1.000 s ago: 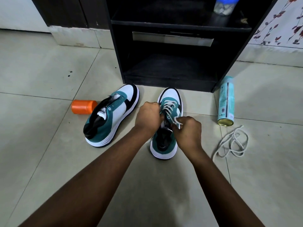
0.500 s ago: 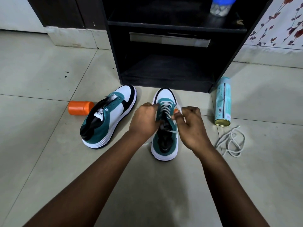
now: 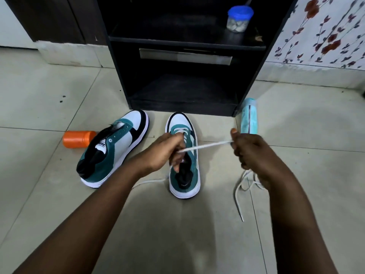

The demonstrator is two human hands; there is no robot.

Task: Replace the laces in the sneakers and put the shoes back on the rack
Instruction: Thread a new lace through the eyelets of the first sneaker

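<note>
Two teal, white and black sneakers stand on the tiled floor before a black rack (image 3: 248, 80). The left sneaker (image 3: 112, 149) leans on its side and shows bare eyelets. The right sneaker (image 3: 183, 155) stands upright, toe toward the rack, partly laced. My left hand (image 3: 164, 153) grips that shoe's upper by the tongue. My right hand (image 3: 250, 153) pinches a white lace (image 3: 205, 146) stretched taut out to the right from the shoe. The lace's other end trails on the floor left of the heel. A second loose white lace (image 3: 240, 192) lies under my right wrist.
An orange container (image 3: 78, 139) lies left of the left sneaker. A teal spray can (image 3: 249, 119) lies at the rack's right corner. A blue-lidded jar (image 3: 238, 18) stands on the rack's upper shelf. Flowered wall at right.
My right hand has pulled away from the shoe to the right, drawing the lace out taut. My left hand stays on the shoe's upper.
</note>
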